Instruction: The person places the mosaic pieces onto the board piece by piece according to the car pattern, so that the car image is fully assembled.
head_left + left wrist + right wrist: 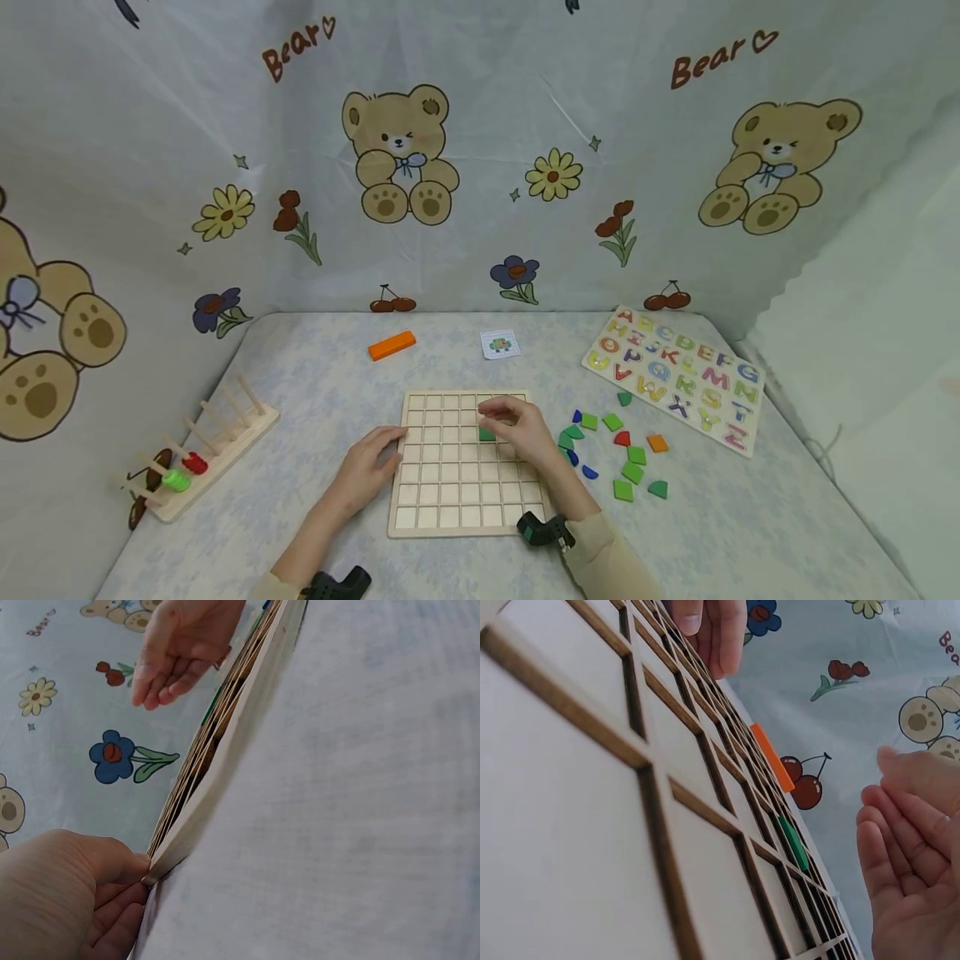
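Observation:
A wooden grid board (438,492) with square cells lies in front of me. At its left edge is my left hand (365,467); thumb and fingers hold the rim there in the left wrist view. My right hand (525,429) hovers over the board's upper right part. Its fingers (889,870) are loosely bent with nothing between them in the right wrist view. Below them, one green piece (487,434) sits on the grid, partly covered by the hand in the head view.
Right of the board are scattered green squares (623,490), green and blue rounded pieces, a red piece (622,438) and an orange square (657,443). Behind lie an alphabet board (678,375), a picture card (499,344) and an orange block (392,345). A peg rack (217,467) stands left.

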Demonstrator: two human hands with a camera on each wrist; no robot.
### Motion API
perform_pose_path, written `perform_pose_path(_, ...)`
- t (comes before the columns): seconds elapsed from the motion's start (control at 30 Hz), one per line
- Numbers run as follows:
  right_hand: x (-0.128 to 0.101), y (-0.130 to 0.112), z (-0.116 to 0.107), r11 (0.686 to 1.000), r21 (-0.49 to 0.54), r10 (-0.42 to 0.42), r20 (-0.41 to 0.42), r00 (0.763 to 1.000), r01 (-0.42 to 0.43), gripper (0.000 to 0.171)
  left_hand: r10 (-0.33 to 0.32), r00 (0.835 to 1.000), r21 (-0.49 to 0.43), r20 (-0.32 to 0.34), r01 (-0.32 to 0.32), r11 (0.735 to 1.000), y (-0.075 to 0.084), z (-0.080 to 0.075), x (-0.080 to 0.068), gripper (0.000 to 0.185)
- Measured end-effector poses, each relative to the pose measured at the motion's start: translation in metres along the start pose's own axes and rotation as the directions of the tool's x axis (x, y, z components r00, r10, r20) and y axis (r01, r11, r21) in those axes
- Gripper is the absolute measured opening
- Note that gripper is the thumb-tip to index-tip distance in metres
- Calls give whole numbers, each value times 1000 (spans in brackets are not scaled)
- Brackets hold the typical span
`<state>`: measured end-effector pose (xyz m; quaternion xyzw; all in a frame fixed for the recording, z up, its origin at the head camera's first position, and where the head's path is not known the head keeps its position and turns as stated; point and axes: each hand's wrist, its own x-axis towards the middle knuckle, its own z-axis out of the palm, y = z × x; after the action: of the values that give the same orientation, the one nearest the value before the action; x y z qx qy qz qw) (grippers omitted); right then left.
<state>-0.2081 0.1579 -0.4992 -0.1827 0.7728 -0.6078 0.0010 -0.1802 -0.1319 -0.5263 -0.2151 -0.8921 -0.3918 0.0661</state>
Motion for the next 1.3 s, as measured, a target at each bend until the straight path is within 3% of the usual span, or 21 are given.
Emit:
perform_pose_path(0.13,3,-17,-7,992,130,-10,18,1000,7,29,-1,1000,6,-5,1,1000,1,-1,0,40)
perform_pose_path(0.4,2,-25,-41,980,198,2,-83,997,15,36,7,1000,-8,-1,-7,1000,1,-1,0,39)
perform_pose_path(0.6,-9,-32,-79,987,150,-26,-170,985,52,36,13,1000,-3,-10,-13,1000,0,1,-1,39)
perform_pose_path(0.8,-29,-28,-117,996,86,21,-246,969,0,39,3,1000,1,-6,-3,1000,-1,1,-1,39)
perform_pose_path(1.07,-57,-15,-155,992,-52,86,-372,924,-113,40,-33,999,-9,8,33,999,0,0,0,39)
perform_pose_path(1.3,-75,1,-163,941,-165,177,-500,848,-294,46,-31,999,-3,4,31,1000,0,1,-1,39)
